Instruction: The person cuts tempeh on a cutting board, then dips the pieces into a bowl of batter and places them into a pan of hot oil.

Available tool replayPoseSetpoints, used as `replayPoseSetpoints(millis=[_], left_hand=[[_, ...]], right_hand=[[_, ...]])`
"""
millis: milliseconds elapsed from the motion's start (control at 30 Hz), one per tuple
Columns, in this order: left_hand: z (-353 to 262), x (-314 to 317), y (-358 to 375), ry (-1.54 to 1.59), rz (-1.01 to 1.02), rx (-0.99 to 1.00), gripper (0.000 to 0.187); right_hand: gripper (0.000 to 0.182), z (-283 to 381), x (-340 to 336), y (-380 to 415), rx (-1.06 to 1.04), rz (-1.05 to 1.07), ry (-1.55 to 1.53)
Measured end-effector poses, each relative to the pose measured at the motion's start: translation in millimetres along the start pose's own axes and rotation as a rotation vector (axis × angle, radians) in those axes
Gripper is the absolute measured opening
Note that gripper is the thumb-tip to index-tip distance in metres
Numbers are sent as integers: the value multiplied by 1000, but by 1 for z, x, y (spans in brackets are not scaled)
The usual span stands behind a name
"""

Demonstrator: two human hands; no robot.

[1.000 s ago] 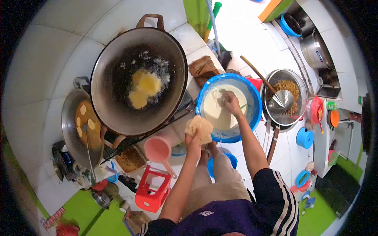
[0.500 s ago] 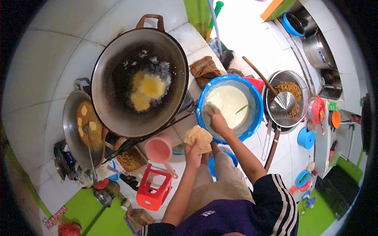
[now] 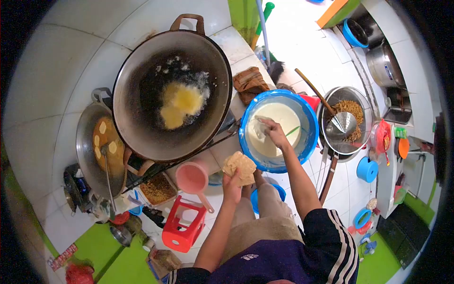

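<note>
A stack of thin, pale brown slices [image 3: 240, 165] is gripped in my left hand [image 3: 231, 187], just below and left of a blue basin [image 3: 311, 142]. Over the white batter [image 3: 279, 142] in that basin is my right hand [image 3: 275, 131], its fingertips on a batter-coated slice [image 3: 260, 125] at the surface. A green-handled utensil [image 3: 292, 130] rests in the batter. In the large wok [image 3: 137, 137], pale yellow pieces [image 3: 182, 105] sit in bubbling oil.
At the left, a second wok [image 3: 87, 156] holds brown liquid, several pieces and a ladle. A pink dipper [image 3: 191, 178] and red stool [image 3: 182, 227] stand near my left arm. Right of the basin is a strainer [image 3: 364, 137] with fried bits.
My right hand has shifted slightly right over the batter, its fingers now more spread out. My left hand still holds the stack. The whole view has shifted a little.
</note>
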State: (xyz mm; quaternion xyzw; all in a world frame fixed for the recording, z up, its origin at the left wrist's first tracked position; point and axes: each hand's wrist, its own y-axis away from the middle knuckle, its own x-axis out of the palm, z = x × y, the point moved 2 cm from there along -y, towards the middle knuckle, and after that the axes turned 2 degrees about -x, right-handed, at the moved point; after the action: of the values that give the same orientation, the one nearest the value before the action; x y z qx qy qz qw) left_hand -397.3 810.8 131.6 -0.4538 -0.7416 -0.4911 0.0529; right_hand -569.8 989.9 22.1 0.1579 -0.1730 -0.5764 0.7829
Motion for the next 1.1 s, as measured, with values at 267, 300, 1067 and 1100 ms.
replayPoseSetpoints(millis=[267,300,1067,1100], left_hand=[[-6,16,2,-77,25,20,47],[-4,18,-3,-93,44,9,49],[-52,77,24,68,196,31,51],[-44,70,30,56,183,19,51]], right_hand=[[45,31,-1,11,-264,-87,718],[44,51,4,22,-330,-98,799],[49,312,144,-70,-792,455,1009],[49,298,154,-94,-832,445,1073]])
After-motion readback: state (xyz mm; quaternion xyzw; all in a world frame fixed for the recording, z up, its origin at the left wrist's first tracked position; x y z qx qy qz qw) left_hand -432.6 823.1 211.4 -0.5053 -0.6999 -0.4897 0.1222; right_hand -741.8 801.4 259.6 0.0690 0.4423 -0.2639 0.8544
